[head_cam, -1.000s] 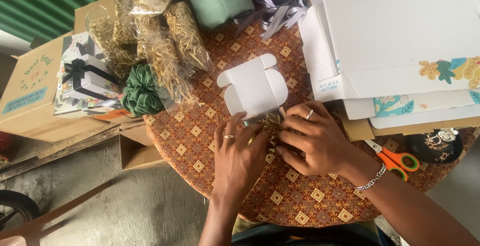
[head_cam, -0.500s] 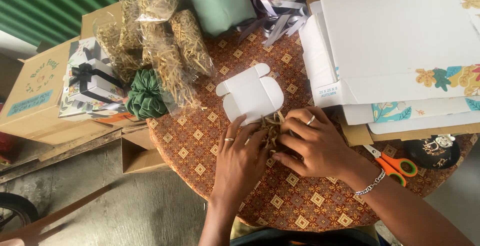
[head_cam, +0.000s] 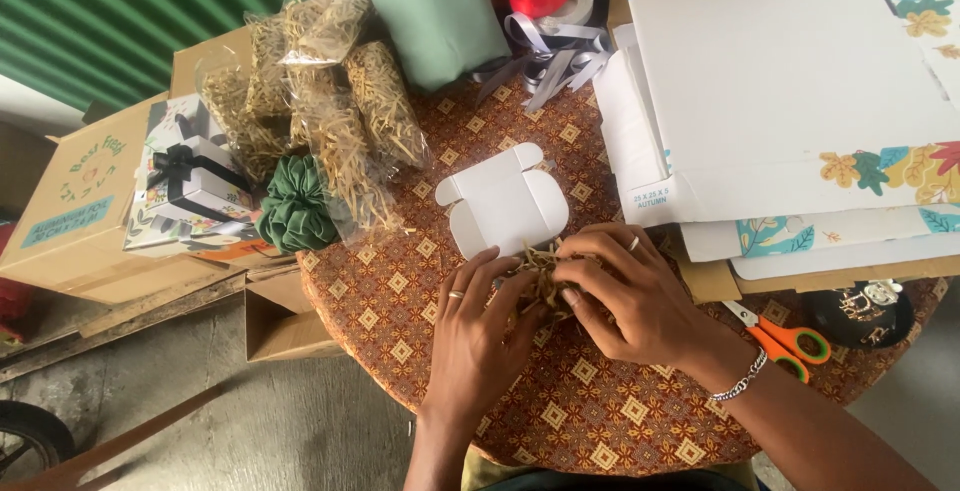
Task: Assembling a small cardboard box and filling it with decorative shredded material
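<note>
Left hand (head_cam: 478,326) and right hand (head_cam: 625,296) both pinching straw (head_cam: 540,273), near edge of white box (head_cam: 505,201), scissors (head_cam: 785,336) right

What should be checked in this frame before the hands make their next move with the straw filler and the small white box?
1. Both hands on the tan shredded straw filler: ok; left hand and right hand pinch it together.
2. Small white cardboard box within reach: ok, just beyond the fingertips.
3. Box lid open: ok, flaps spread.
4. Box empty inside: cannot tell.
5. Orange-handled scissors clear of the hands: ok, beside the right wrist, apart.
6. Brown patterned tablecloth free beside the hands: ok.
</note>
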